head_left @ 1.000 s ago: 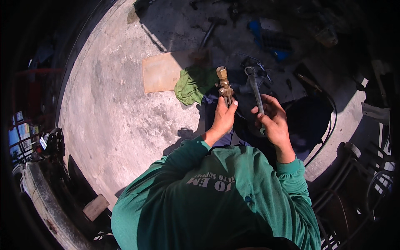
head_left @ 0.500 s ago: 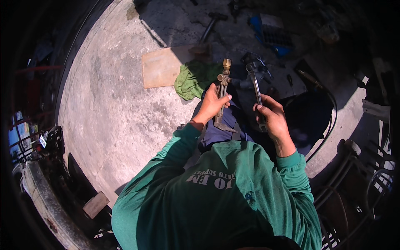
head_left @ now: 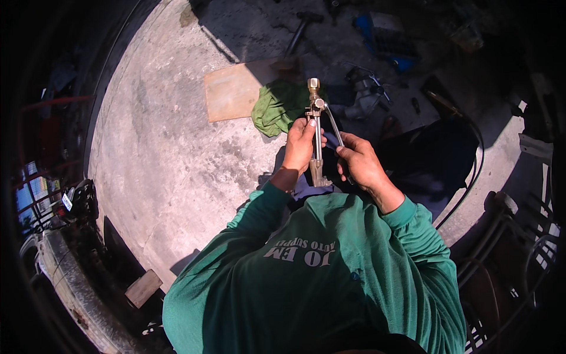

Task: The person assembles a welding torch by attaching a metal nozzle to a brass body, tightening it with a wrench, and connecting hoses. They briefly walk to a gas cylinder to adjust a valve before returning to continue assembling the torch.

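Observation:
My left hand (head_left: 299, 147) is closed around the tubes of a cutting torch (head_left: 318, 131), which stands roughly upright in the picture over my lap. Brass fittings form its far end, and its bent nozzle end points toward my shirt. In my right hand (head_left: 362, 162) is a slim metal wrench (head_left: 334, 124), gripped by its near part. The wrench's far head meets the right side of the torch's brass fitting; whether it is seated on a nut I cannot tell.
Beyond the torch, a green cloth (head_left: 271, 112) lies against a tan board (head_left: 230, 97) on the concrete. Farther off in shade are a hammer (head_left: 299, 34), a blue tool case (head_left: 402, 62) and metal parts (head_left: 370, 88). A black hose (head_left: 481, 154) curves at right; a wood block (head_left: 143, 288) sits lower left.
My right hand has moved left with the wrench, bringing its head to the torch's fitting. The torch has turned and stands straighter; my left hand keeps its hold.

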Motion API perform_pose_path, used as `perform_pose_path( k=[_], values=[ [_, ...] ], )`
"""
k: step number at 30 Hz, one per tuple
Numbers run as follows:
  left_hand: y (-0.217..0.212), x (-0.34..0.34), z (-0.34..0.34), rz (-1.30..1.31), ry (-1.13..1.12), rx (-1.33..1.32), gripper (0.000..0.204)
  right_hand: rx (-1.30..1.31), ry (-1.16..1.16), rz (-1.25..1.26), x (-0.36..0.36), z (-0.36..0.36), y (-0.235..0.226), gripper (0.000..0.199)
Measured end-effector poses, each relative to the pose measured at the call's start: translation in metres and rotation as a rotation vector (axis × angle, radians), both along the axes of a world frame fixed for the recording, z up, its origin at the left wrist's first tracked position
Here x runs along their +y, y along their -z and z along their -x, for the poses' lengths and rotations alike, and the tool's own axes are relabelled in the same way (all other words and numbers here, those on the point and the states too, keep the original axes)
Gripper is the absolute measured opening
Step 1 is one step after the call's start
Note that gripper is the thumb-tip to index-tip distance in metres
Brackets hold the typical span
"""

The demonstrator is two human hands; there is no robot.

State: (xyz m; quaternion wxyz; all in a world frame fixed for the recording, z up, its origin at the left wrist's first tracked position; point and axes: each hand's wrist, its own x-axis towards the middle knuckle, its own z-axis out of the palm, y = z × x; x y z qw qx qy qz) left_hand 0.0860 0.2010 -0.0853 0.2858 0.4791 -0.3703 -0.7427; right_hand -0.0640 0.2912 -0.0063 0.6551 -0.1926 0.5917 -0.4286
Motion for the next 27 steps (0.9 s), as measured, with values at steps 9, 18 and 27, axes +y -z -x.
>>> perform_pose_path(
  k=[9,18,27],
  values=[
    [0.002,0.005,0.001,0.057,-0.111,0.085,0.026,-0.056,-0.133,-0.010,-0.011,-0.011,-0.037,0.042],
    [0.010,0.010,0.006,0.038,-0.229,0.126,0.028,0.398,-0.120,0.168,0.007,-0.045,0.038,0.043],
    [0.023,0.001,-0.002,-0.055,-0.222,0.079,0.033,0.646,-0.270,0.227,0.005,-0.049,0.043,0.042]
  ],
)
